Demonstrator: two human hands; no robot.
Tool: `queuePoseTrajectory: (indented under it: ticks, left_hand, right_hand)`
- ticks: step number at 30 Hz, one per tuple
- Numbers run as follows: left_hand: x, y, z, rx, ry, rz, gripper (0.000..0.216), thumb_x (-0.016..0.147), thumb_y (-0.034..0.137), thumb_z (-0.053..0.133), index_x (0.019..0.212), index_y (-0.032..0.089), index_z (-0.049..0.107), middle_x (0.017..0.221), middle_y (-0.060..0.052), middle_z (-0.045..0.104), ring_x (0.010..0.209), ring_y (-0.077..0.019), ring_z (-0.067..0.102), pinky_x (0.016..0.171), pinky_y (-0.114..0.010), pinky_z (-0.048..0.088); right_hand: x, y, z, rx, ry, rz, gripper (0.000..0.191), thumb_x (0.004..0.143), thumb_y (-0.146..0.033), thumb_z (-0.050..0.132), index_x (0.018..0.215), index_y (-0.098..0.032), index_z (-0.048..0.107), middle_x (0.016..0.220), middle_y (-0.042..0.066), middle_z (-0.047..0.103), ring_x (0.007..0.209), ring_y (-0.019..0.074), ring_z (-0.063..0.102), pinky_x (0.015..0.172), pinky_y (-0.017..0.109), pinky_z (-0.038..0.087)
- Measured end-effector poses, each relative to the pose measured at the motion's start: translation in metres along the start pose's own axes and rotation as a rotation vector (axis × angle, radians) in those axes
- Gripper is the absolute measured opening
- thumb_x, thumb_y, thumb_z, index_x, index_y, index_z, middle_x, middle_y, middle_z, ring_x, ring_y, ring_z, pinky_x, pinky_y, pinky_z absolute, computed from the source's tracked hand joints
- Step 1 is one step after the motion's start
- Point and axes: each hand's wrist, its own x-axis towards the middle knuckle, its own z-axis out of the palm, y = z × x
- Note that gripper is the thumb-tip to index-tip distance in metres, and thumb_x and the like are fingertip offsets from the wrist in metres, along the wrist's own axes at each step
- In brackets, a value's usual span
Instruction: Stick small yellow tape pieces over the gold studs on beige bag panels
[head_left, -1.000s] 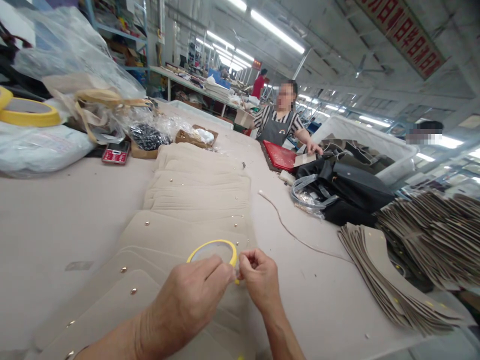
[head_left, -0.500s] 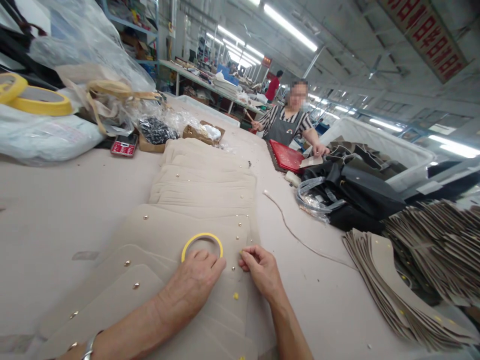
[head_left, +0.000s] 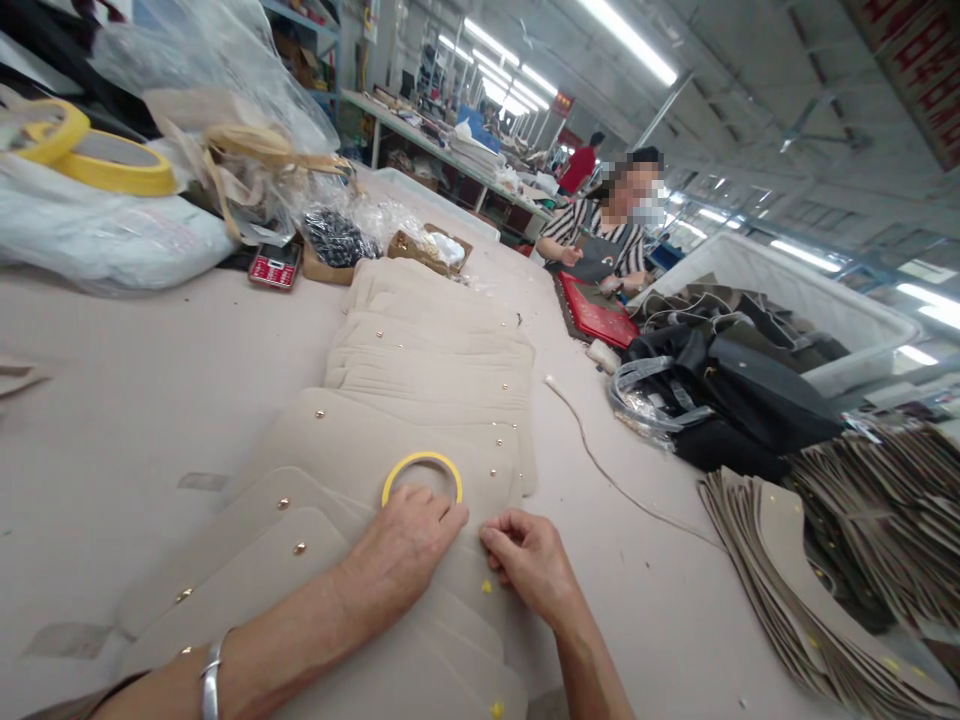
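Observation:
My left hand (head_left: 416,535) is closed on a roll of yellow masking tape (head_left: 422,460), held upright over beige fabric panels (head_left: 420,410). The panels lie overlapped in a long row and carry small metal snaps (head_left: 300,549). Thumb and fingers of my right hand (head_left: 529,555) are pinched together at the right side of a panel, on a small piece of yellow tape that the fingertips mostly hide. Just below them a yellow tape bit (head_left: 487,587) sticks to a panel, and another yellow bit (head_left: 496,709) lies nearer me.
At the right are stacked beige strips (head_left: 780,570), a black bag (head_left: 750,385) and a cord (head_left: 600,470). A co-worker (head_left: 600,235) works behind a red tray (head_left: 596,310). More tape rolls (head_left: 120,165) sit on a plastic bag (head_left: 97,235) at the left.
My right hand has come down slightly onto the panel, covering the spot where a snap showed. My left hand keeps the tape roll. The view has shifted, and the co-worker's hands have moved.

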Motion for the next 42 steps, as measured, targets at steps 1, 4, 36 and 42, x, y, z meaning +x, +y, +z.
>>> queuePoseTrajectory:
  ticks: [1,4,36,42]
  left_hand:
    - [0.000,0.000,0.000,-0.007,-0.006,-0.004,0.017,0.092,0.008,0.044,0.091,0.019,0.057,0.089,-0.005,0.062,0.083,-0.0240,0.054,0.077,-0.039,0.038]
    - [-0.001,0.000,0.000,-0.031,-0.008,-0.006,0.018,0.091,0.007,0.043,0.092,0.019,0.056,0.090,-0.005,0.062,0.083,-0.0245,0.054,0.078,-0.040,0.038]
    - [-0.006,-0.014,-0.011,-0.182,0.169,0.105,0.021,0.093,0.011,0.038,0.094,0.020,0.058,0.082,-0.003,0.064,0.078,-0.0198,0.059,0.070,-0.031,0.046]
    - [-0.010,-0.017,-0.015,-0.331,0.318,0.222,0.039,0.097,0.018,0.040,0.135,0.024,0.044,0.107,-0.004,0.071,0.093,-0.0158,0.068,0.081,-0.026,0.054]
  right_hand:
    - [0.000,-0.001,0.001,-0.042,0.016,-0.029,0.016,0.077,-0.027,0.056,0.071,-0.016,0.066,0.053,-0.002,0.059,0.045,0.0094,0.048,0.044,0.019,0.038]
    - [-0.001,-0.006,0.003,-0.169,0.072,-0.114,0.018,0.078,-0.023,0.053,0.065,-0.017,0.064,0.052,-0.002,0.058,0.047,0.0107,0.049,0.045,0.020,0.036]
    - [-0.016,-0.005,-0.001,-0.250,0.012,-0.374,0.016,0.083,-0.019,0.058,0.073,-0.021,0.071,0.062,-0.002,0.066,0.057,0.0131,0.057,0.056,0.021,0.039]
    - [-0.020,-0.011,-0.002,-0.048,0.108,-0.419,0.017,0.085,-0.022,0.058,0.085,-0.020,0.075,0.074,0.001,0.072,0.066,0.0154,0.062,0.062,0.023,0.045]
